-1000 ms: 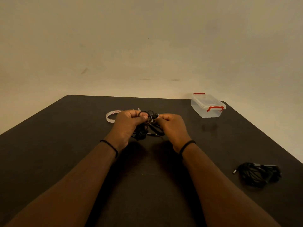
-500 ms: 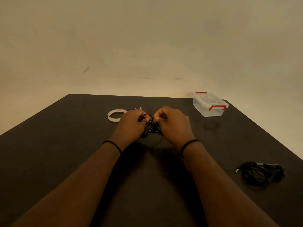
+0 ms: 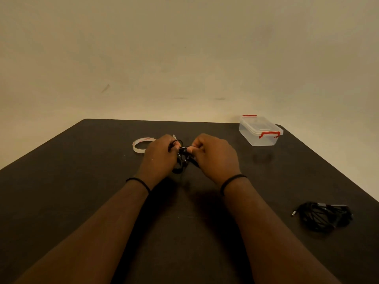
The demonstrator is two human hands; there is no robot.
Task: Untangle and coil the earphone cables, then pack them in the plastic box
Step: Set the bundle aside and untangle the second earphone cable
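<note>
Above the middle of the table (image 3: 61,201), the black earphone cable (image 3: 181,158) hung bunched between the left hand (image 3: 159,158) and right hand (image 3: 215,154), both pinching it. Pulling hard could tighten the knot; the closed plastic box (image 3: 260,131) stood well apart.

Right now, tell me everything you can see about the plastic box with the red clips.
The plastic box is small, rectangular and clear, looking like thin see-through plastic. Its clear lid is on, with a red clip at each short end, one facing the camera and one on the far side. It stands flat at the far right corner of the dark table, set at a slight angle. It looks empty, and nothing touches it but the table.
</note>
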